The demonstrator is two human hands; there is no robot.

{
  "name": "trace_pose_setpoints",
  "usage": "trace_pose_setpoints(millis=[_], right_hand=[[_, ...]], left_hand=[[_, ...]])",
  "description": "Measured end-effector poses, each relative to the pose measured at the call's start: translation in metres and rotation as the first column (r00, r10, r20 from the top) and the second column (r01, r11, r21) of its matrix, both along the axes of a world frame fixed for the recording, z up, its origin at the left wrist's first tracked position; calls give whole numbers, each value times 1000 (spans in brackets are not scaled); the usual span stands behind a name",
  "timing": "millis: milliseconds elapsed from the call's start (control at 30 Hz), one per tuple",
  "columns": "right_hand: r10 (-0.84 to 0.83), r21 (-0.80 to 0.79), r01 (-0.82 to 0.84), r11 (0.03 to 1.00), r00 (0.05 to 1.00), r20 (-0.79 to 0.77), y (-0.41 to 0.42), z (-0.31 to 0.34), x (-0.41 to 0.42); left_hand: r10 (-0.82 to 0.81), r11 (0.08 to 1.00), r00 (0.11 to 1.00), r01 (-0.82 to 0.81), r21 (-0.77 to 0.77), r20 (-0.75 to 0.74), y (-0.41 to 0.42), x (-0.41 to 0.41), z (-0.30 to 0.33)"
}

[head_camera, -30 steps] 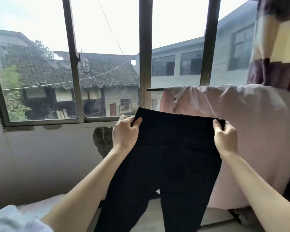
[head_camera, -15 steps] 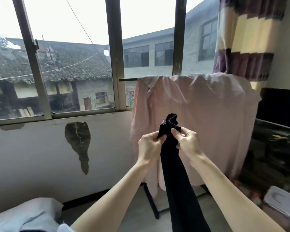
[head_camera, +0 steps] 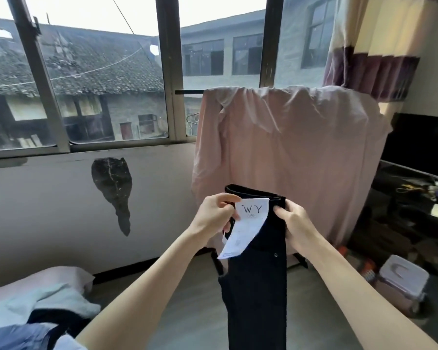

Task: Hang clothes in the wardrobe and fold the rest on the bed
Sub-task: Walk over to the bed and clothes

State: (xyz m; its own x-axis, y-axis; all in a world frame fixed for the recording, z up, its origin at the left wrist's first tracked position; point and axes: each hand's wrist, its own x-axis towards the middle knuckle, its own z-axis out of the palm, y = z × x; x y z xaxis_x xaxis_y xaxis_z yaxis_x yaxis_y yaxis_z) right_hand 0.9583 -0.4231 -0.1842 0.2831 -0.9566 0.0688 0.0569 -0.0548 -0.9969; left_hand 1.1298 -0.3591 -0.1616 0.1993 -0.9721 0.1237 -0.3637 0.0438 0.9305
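1. Black trousers (head_camera: 257,274): folded lengthwise, long axis vertical. Waistband up at chest height, legs hang straight down and run out of frame at the bottom. They are held in the air in front of the pink sheet (head_camera: 288,152), over the floor, not on the bed.
2. Look: very dark, black/navy fabric, flat and narrow after the fold. Small metal rivet shows on the right half, approx. mid-height of the visible part. Waistband edge is level, doubled layers visible at the top.
3. White paper tag (head_camera: 247,223) hangs from the waistband on the left side, tilted down-left. Printed "W Y" up top; smaller print below is too blurred to read.
4. My left grip (head_camera: 214,218): fingers curled, pinching the waistband's left corner w/ the top of the tag.
5. My right grip (head_camera: 292,218): fingers curled round the waistband's right edge, thumb on the front.
6. Pink sheet is draped over a rail by the window (head_camera: 99,79), just behind the trousers; apart or touching, can't tell.
7. Bed (head_camera: 36,281) at lower left w/ a heap of clothes (head_camera: 43,314): pale blue, dark, denim-blue items.
8. Lidded plastic box (head_camera: 400,281) on the floor, lower right.
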Motion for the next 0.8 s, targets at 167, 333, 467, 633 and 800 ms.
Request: trace_pose_setpoints(millis=[167,333,467,633,800], right_hand=[[79,-98,-81,992,997,-16,6,2,15],[205,-157,-200,967,979,11,10,12,41],[121,-268,-119,956,993,-8,10,19,62],[86,-436,-74,897,996,8,10,25,103],[299,-514,-218,830,951,79,38,35,170]], left_hand=[[117,993,981,-119,3,155,20,55,-38],[-66,996,976,52,-74,-206,29,73,-40],[62,978,940,-125,-168,-337,45,81,-27],[180,936,963,-230,-265,-199,79,84,-19],[394,823,870,-478,-306,-298,136,101,-17]])
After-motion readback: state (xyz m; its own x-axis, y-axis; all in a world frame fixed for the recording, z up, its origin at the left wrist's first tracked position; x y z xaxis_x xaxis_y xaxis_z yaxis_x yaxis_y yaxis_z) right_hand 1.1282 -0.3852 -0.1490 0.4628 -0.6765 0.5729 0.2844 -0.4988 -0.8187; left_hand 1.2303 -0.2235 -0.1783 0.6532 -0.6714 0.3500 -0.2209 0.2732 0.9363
